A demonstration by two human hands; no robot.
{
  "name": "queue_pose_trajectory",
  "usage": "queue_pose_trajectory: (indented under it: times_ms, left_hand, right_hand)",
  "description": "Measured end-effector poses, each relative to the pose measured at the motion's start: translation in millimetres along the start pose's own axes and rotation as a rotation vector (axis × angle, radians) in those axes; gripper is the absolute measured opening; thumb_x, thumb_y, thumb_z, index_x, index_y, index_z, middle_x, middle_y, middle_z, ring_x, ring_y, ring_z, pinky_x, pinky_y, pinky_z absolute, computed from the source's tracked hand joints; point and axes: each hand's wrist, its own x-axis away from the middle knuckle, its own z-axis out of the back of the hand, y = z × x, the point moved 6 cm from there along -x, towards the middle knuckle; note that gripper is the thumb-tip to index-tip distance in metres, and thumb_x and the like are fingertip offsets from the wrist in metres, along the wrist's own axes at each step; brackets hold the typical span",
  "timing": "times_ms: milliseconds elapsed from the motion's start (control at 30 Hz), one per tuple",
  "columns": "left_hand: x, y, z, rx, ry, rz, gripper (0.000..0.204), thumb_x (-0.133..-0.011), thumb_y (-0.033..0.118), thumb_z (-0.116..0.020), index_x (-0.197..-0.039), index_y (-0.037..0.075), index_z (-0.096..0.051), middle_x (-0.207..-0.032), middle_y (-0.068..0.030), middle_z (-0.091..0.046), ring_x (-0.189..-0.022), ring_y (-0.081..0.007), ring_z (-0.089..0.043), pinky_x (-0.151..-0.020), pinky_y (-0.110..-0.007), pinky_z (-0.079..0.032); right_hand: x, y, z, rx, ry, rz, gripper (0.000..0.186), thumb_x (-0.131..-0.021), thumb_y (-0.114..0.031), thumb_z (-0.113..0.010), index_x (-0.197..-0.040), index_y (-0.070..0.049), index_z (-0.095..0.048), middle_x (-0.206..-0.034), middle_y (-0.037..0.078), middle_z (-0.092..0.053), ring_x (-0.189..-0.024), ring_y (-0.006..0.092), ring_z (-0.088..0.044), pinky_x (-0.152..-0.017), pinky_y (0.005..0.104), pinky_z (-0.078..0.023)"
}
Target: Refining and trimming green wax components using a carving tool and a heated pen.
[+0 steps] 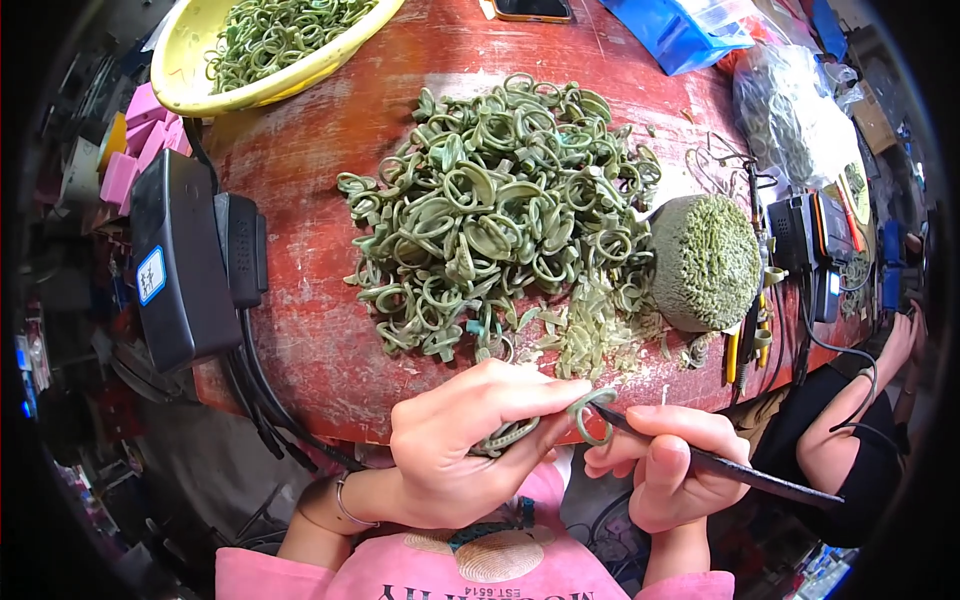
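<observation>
My left hand [462, 440] pinches a green ring-shaped piece [590, 413] between thumb and forefinger, with several more green rings [505, 437] tucked under its fingers. My right hand [665, 462] grips a dark thin blade tool [730, 467] whose tip touches the pinched ring. Both hands hover at the near edge of a worn red table [310, 290]. A big heap of green rings [490, 210] lies just beyond them, with pale green trimmings [590, 335] at its near side.
A yellow bowl [190, 70] of green rings sits at the far left. A round green lump covered in rings [708, 262] lies right of the heap. Black power bricks [180, 260] and cables sit left; blue bag [680, 35], phone [532, 10], tools [745, 345] at right.
</observation>
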Motion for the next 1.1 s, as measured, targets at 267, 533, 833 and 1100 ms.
queue_pose_trajectory:
  times_ms: [267, 533, 833, 1100]
  left_hand:
    - [5, -5, -4, 0.059, 0.038, -0.005, 0.03, -0.066, -0.013, -0.067, -0.093, -0.002, -0.063, -0.087, -0.0144, -0.065, -0.075, -0.0229, -0.065, -0.065, -0.029, -0.052]
    - [4, -3, -2, 0.013, 0.04, -0.092, 0.029, -0.064, -0.011, -0.068, -0.09, -0.002, -0.062, -0.087, -0.015, -0.065, -0.076, -0.0233, -0.065, -0.064, -0.029, -0.053]
    - [1, -7, -1, -0.002, 0.046, -0.059, 0.025, -0.066, -0.011, -0.067, -0.088, -0.003, -0.063, -0.085, -0.0146, -0.064, -0.074, -0.0221, -0.064, -0.064, -0.028, -0.052]
    - [1, -8, 1, 0.009, 0.059, 0.005, 0.023, -0.067, -0.012, -0.066, -0.089, -0.004, -0.063, -0.086, -0.0139, -0.064, -0.076, -0.0207, -0.064, -0.065, -0.028, -0.052]
  right_hand:
    - [0, 4, -6, 0.314, 0.091, -0.007, 0.027, -0.091, -0.023, -0.049, -0.094, 0.004, -0.054, -0.063, 0.01, -0.064, -0.05, 0.0131, -0.06, -0.044, 0.0207, -0.045]
    - [1, -1, -7, 0.276, 0.076, 0.072, 0.019, -0.084, -0.008, -0.055, -0.097, 0.006, -0.058, -0.065, 0.012, -0.064, -0.053, 0.0181, -0.063, -0.05, 0.0252, -0.05]
    - [4, -3, -13, 0.511, 0.053, 0.279, 0.02, -0.089, -0.017, -0.054, -0.099, 0.001, -0.055, -0.067, 0.013, -0.063, -0.056, 0.0172, -0.062, -0.048, 0.026, -0.051]
    - [4, -5, -5, 0.514, 0.072, 0.226, 0.023, -0.092, -0.024, -0.049, -0.099, -0.001, -0.049, -0.061, 0.01, -0.062, -0.049, 0.0152, -0.06, -0.047, 0.0235, -0.048]
